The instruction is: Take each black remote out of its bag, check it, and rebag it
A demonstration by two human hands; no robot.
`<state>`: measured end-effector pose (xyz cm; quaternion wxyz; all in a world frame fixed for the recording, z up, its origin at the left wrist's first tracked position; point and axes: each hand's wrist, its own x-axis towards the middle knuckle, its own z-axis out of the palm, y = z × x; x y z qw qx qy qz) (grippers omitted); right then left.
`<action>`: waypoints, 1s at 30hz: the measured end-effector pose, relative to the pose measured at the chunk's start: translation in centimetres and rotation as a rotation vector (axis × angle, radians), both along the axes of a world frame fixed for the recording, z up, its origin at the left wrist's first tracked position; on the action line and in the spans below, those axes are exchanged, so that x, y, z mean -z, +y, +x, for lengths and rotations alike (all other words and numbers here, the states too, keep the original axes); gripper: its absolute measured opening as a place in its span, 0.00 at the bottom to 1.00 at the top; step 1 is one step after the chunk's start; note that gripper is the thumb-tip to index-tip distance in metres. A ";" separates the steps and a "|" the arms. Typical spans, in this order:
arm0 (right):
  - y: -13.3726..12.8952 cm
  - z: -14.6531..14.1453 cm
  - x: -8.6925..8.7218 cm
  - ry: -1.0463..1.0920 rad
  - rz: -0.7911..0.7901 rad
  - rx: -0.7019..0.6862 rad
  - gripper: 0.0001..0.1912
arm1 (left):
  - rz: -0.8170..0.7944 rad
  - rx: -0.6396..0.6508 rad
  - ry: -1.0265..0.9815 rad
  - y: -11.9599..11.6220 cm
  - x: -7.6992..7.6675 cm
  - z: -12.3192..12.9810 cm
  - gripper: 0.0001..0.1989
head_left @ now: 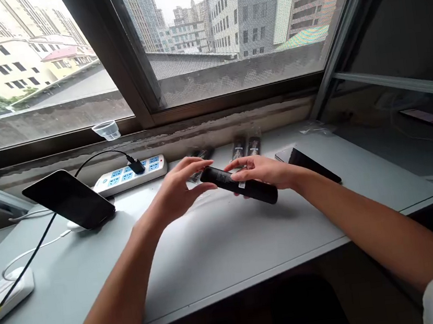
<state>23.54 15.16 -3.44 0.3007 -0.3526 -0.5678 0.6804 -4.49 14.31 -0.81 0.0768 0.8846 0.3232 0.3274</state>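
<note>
Right hand (pixel 263 171): grasping black tube (pixel 257 190) around its middle
Left hand (pixel 178 186): thumb and fingertips at tube's end, can't tell if gripping

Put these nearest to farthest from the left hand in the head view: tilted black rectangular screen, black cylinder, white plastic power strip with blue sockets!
1. Black cylinder: at the left hand, rightward.
2. Blue-socketed power strip: leftward, farther back.
3. Black screen: farther left.
</note>
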 end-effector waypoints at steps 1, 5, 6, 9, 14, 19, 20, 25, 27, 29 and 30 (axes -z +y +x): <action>0.2 0.2 0.1 -0.025 -0.027 0.012 0.22 | 0.036 -0.030 0.006 0.1 -0.2 -0.5 0.21; 1.0 0.4 0.6 -0.026 -0.016 0.230 0.18 | 0.158 -0.148 0.075 0.3 -0.5 -1.4 0.21; 1.1 0.3 0.8 -0.012 0.005 0.272 0.17 | 0.187 -0.162 0.115 0.2 -0.5 -1.3 0.21; 0.8 -0.3 0.9 0.002 0.082 0.306 0.17 | 0.265 -0.145 0.251 -0.3 -0.1 -0.3 0.23; -0.2 -1.2 0.4 -0.039 0.151 0.190 0.20 | 0.279 -0.089 0.362 -0.8 0.8 1.4 0.22; -0.4 -1.4 0.4 -0.034 0.165 0.195 0.21 | 0.255 -0.124 0.337 -0.6 1.2 1.3 0.21; -0.3 -1.4 0.5 -0.058 0.185 0.220 0.21 | 0.259 -0.134 0.332 -0.5 1.2 1.2 0.21; -0.3 -1.0 0.3 -0.349 0.406 0.351 0.22 | 0.256 -0.196 0.349 -0.2 1.3 0.8 0.22; -0.3 -0.7 0.2 -0.387 0.453 0.337 0.22 | 0.244 -0.204 0.367 -0.1 1.4 0.6 0.22; -0.2 -0.4 0.1 -0.395 0.475 0.331 0.21 | 0.239 -0.213 0.382 -0.1 1.4 0.5 0.23; -0.1 -0.3 0.1 -0.402 0.481 0.337 0.20 | 0.238 -0.221 0.387 0.0 1.4 0.4 0.23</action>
